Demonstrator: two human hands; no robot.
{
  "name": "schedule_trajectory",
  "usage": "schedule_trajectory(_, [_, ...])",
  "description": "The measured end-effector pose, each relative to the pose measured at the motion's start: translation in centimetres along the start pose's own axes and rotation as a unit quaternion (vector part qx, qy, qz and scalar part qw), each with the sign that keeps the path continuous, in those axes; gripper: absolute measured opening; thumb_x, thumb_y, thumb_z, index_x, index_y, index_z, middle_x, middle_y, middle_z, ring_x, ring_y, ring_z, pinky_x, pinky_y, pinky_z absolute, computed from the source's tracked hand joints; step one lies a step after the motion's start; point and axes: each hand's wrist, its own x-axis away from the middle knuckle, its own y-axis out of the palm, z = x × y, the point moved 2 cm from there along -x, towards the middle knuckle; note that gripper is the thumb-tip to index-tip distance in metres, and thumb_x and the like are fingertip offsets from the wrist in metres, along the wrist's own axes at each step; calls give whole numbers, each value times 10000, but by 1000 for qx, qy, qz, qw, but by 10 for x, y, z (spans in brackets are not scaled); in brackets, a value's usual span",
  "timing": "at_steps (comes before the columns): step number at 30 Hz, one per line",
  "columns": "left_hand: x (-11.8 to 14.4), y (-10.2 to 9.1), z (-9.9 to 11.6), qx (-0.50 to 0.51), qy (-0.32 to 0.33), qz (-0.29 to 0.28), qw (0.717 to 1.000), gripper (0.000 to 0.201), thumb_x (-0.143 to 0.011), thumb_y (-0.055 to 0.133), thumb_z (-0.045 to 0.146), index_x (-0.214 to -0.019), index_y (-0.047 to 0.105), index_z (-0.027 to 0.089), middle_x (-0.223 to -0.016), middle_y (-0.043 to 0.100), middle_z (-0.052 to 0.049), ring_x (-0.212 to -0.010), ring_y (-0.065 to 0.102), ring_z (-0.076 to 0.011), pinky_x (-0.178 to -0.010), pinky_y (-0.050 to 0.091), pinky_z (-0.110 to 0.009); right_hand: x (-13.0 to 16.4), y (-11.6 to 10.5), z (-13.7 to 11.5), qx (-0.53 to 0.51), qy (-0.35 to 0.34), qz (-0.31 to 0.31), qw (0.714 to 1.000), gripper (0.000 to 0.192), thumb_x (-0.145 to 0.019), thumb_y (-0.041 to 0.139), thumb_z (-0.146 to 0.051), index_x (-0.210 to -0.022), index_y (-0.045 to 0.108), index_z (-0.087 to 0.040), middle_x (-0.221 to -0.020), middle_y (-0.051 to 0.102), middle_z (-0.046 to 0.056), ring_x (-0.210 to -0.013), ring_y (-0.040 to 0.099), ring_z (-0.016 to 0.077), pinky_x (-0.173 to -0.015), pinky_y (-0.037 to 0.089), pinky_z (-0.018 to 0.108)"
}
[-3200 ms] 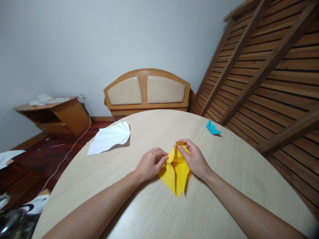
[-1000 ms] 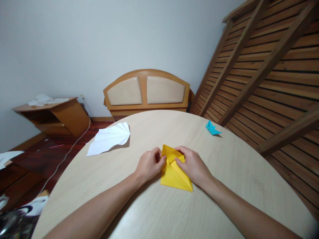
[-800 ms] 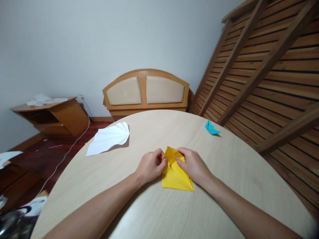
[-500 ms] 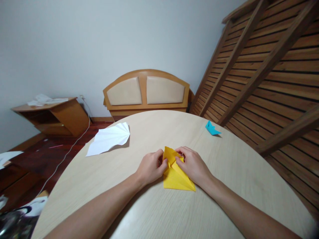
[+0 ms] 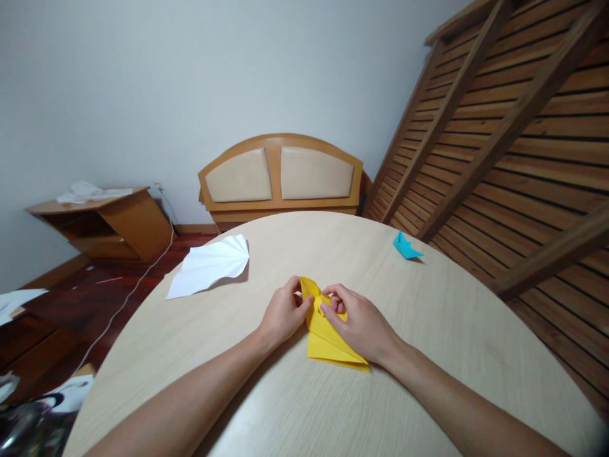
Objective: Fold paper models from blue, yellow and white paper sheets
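Observation:
A sheet of yellow paper [image 5: 328, 339], folded in layers, is between my hands over the middle of the round table. My left hand [image 5: 287, 311] pinches its upper left corner between thumb and fingers. The thumb and index finger of my right hand [image 5: 354, 317] close on the paper's upper middle, where a small fold bunches up. The paper's lower edge points toward me, with two layers slightly apart at the lower right. My right fingers and palm cover part of its right side.
On the pale round table [image 5: 295, 247] lie a creased white paper [image 5: 209, 263] at the left and a small blue folded paper boat [image 5: 406, 246] at the right. Beyond stand a headboard [image 5: 278, 206], a low cabinet [image 5: 128, 225] and a slatted wooden frame [image 5: 504, 127].
Both hands have shifted slightly left with the yellow paper. Its top corner now leans left in my left fingers, and my right thumb and index finger have come nearer the paper's middle.

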Motion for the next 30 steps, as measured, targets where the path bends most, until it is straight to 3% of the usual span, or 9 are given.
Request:
schedule_trajectory(2, [1,0,-1,10,0,4,1000,292,-868,575,210,-1151,515,164,-968,665,-54,-611,602,-114,-522,427,-217,1,0,0,3,5,-9,1000,183,-961,539,-367,-1082,592,-239,-861,648,12,-809,619,191,-742,459,327])
schedule_trajectory(4, [2,-1,-1,5,3,15,1000,565,-853,589,177,-1381,386,187,-1097,652,-85,-623,602,-108,-537,454,-221,1,0,2,16,2,-9,1000,223,-904,629,-346,-1091,596,-229,-873,647,11,-822,617,192,-756,463,328])
schedule_trajectory(7, [4,-3,0,-25,53,27,998,749,-841,592,139,-1509,273,252,-1307,579,-123,-790,633,-137,-621,506,-238,0,2,5,39,-10,-16,999,272,-827,697,-239,-1086,620,-208,-907,649,21,-851,619,194,-791,479,333])
schedule_trajectory(10, [2,-4,-1,-45,83,34,995,591,-868,557,138,-1435,428,241,-1261,609,-111,-879,629,-166,-669,520,-253,1,4,6,53,-29,-28,998,270,-833,675,-198,-1102,659,-200,-1002,661,50,-938,630,208,-868,493,352])
schedule_trajectory(13, [-3,-6,-4,-7,35,62,997,420,-881,543,166,-1301,538,176,-1071,660,-97,-767,625,-155,-625,509,-250,3,5,4,64,-54,-27,996,276,-865,652,-211,-1139,680,-208,-1083,651,66,-1031,621,223,-955,482,374])
schedule_trajectory(17, [-9,-11,-5,60,-7,77,995,150,-874,550,218,-978,629,145,-873,659,-48,-614,566,-111,-555,448,-215,4,7,4,66,-77,-28,994,261,-871,660,-212,-1129,696,-199,-1135,631,77,-1072,604,227,-984,479,377])
schedule_trajectory(21, [-10,-14,-3,110,-4,82,991,158,-866,592,296,-902,631,148,-828,670,-38,-565,543,-98,-521,406,-205,1,4,5,37,-89,-4,995,179,-898,638,-201,-1055,723,-206,-1087,654,68,-1051,609,220,-968,482,376])
schedule_trajectory(25, [-8,-14,1,136,33,79,987,162,-867,606,305,-906,644,153,-897,705,-69,-682,628,-133,-621,484,-240,-5,-4,7,-37,-81,46,995,181,-964,549,-233,-916,723,-221,-995,669,53,-971,632,199,-898,500,354])
schedule_trajectory(30, [-7,-13,8,162,75,73,981,128,-879,596,281,-884,644,163,-940,708,-84,-817,666,-161,-740,533,-281,-10,-5,17,-106,-10,47,993,193,-926,608,-302,-1082,678,-213,-1100,697,68,-964,659,206,-865,524,359])
